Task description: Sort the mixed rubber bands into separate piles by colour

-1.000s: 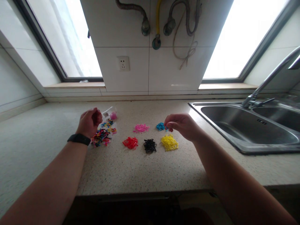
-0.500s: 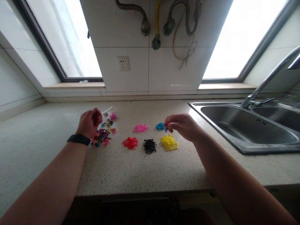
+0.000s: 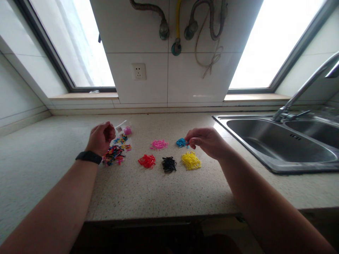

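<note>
My left hand (image 3: 102, 137), with a black wristband (image 3: 89, 156), is raised just above a mixed pile of small coloured elastic bands (image 3: 113, 155). Its fingers are curled closed, and whatever they hold is hidden. At the right edge of a small blue pile (image 3: 180, 142) is my right hand (image 3: 202, 141), thumb and forefinger pinched on a blue elastic band (image 3: 187, 143). Sorted by colour, more bands lie between the hands: a pink pile (image 3: 159, 144), a red pile (image 3: 147, 161), a black pile (image 3: 168, 164) and a yellow pile (image 3: 191, 161).
A clear plastic bag (image 3: 122, 125) with something pink in it lies behind the mixed pile. To the right, a steel sink (image 3: 254, 141) with a tap (image 3: 299, 90) is set into the speckled counter (image 3: 148, 194). The tiled wall carries a socket (image 3: 139, 72) and hoses.
The blue band at my right fingertips hangs less low and shows less than before. My right hand has shifted very slightly; my left hand has stayed still.
</note>
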{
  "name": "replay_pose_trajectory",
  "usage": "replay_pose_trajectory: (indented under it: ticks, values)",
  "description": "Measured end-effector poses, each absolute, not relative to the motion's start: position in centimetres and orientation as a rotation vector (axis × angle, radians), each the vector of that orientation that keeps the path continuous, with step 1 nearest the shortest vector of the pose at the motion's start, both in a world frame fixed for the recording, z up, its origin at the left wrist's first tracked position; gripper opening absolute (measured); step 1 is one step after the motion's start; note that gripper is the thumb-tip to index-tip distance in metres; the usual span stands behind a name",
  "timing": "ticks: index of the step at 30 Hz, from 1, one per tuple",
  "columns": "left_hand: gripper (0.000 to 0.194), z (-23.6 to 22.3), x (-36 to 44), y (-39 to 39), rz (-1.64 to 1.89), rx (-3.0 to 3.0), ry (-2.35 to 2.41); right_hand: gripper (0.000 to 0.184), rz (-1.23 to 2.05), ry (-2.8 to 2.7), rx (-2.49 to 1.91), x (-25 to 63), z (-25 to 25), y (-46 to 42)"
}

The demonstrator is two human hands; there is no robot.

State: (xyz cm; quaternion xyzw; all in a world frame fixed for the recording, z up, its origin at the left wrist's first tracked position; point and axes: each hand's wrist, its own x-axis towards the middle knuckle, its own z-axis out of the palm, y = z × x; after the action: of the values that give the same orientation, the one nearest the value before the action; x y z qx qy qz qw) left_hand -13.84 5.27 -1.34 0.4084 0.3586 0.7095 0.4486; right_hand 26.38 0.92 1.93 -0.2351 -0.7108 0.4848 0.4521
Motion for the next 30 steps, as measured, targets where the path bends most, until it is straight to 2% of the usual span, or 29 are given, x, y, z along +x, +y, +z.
replay_pose_trajectory:
  ticks: [6, 16, 24, 30]
  values:
    - [0.02, -1.3, -13.8, 5.2, 1.741, 1.03, 0.9, 0.029, 1.142, -1.761, -0.694, 26.7, 2.0, 1.3]
    - [0.018, -1.1, -13.6, 5.0, 1.732, 1.026, 0.912, 0.024, 0.853, -1.916, -1.066, 27.9, -0.1, 4.2]
    - [0.018, -0.9, -13.3, 5.0, 1.747, 1.024, 0.927, 0.011, 0.565, -2.226, -1.278, 29.0, -2.5, 5.9]
    - [0.017, -1.0, -13.2, 4.9, 1.745, 1.046, 0.92, 0.01, 0.444, -2.304, -1.216, 29.3, -2.8, 6.4]
